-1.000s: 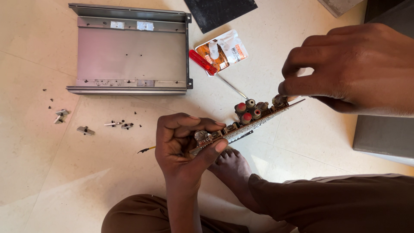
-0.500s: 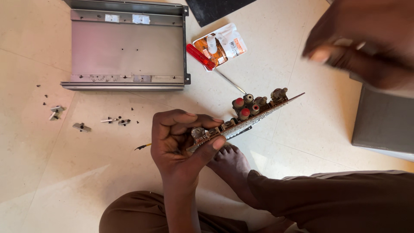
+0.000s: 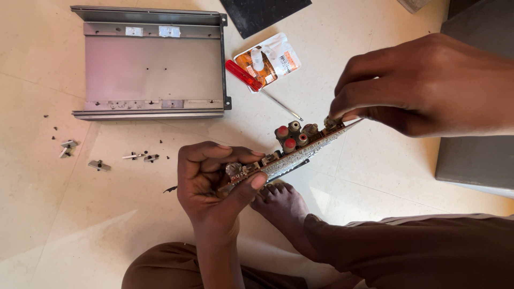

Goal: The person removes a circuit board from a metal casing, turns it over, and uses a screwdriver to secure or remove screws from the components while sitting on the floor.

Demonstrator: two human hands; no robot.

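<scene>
Right hand [image 3: 428, 85] fingers [image 3: 345, 109] pinched a small part at the far upper end of the circuit board [image 3: 300, 152]; left hand [image 3: 211, 182] fingers [image 3: 257, 181] clenched round the board's lower end, thumb pressed on its edge. Board was held in the air, tilted edge-on, above a bare foot [image 3: 281, 200] and above the floor [image 3: 375, 176], not resting on it.

Judged step: working a component at the board's top corner with the chassis already stripped off. Next move would call for a firm, steady left-hand hold and a fine pinch at that corner, since the board was only supported at its two ends.

Counts: one board; red-tipped round jacks [image 3: 282, 131] on it, two clearly seen, others greyish, exact number hard to tell. One open grey metal chassis [image 3: 152, 67], up-left of the board. One red-handled screwdriver [image 3: 243, 76] just above the board, its shaft pointing toward it. One small blister packet [image 3: 276, 56], touching the screwdriver handle. One dark mat [image 3: 262, 13], further above, partly cut off. Loose screws and small brackets [image 3: 99, 165], left of the board, about five larger pieces plus tiny specks. One grey box [image 3: 474, 160], right of the board, mostly out of view.
</scene>
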